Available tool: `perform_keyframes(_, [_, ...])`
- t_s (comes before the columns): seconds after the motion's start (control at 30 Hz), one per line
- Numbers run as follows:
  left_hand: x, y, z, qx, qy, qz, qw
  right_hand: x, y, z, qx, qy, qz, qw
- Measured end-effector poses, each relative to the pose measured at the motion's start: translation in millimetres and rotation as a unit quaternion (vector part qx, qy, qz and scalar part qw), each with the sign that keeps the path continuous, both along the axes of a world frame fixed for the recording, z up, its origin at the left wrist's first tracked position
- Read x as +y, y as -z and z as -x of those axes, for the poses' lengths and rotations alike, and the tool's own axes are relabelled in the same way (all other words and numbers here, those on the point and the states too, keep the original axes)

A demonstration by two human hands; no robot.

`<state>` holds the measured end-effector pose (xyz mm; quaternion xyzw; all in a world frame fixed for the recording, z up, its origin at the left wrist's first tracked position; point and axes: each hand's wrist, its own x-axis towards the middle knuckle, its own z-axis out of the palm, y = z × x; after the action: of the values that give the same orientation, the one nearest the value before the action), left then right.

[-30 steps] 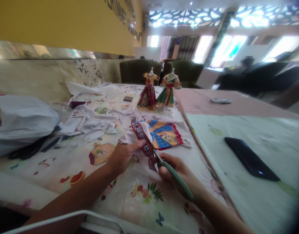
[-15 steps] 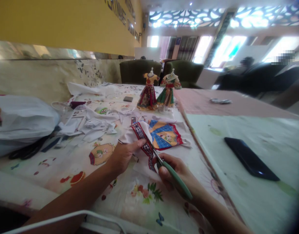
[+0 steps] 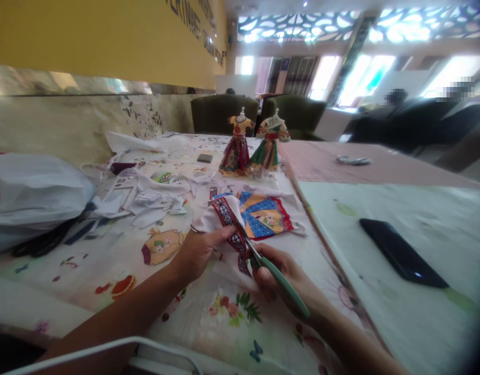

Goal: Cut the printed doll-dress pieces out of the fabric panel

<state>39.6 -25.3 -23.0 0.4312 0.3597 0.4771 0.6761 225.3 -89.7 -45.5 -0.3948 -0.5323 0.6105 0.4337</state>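
My left hand (image 3: pixel 200 250) pinches a white cloth with a dark, red-edged patterned band (image 3: pixel 225 213), thumb on top of the band. Green-handled scissors (image 3: pixel 284 286) are in my right hand (image 3: pixel 279 271), its fingers wrapped round the handles. Their blades lie along the band's right edge, just right of my left thumb. Beyond the blades lies a blue and yellow printed skirt piece (image 3: pixel 263 214) with a red edge. A tan bodice-shaped piece (image 3: pixel 162 247) lies left of my left hand.
Two small dressed figures (image 3: pixel 236 148) (image 3: pixel 268 148) stand at the back. White scraps (image 3: pixel 149 200) and a white plastic bag (image 3: pixel 36 192) are at the left. A black phone (image 3: pixel 402 252) lies on the right table. A white curved bar (image 3: pixel 107 345) crosses the near edge.
The view has shifted very slightly. Both hands, the cloth and the scissors look almost the same as before.
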Motion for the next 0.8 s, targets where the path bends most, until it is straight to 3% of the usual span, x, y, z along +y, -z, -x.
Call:
perform_keyframes(0.27, [-1.5, -1.8, -2.5, -0.003, -0.003, 0.010, 1.000, -0.6, -0.4, 3.4, 0.000, 0.016, 0.032, 0.999])
perform_keyframes(0.8, [0.3, -0.2, -2.7, -0.028, -0.039, -0.017, 0.999, -1.8, -0.5, 4.8, -0.012, 0.012, 0.010, 1.000])
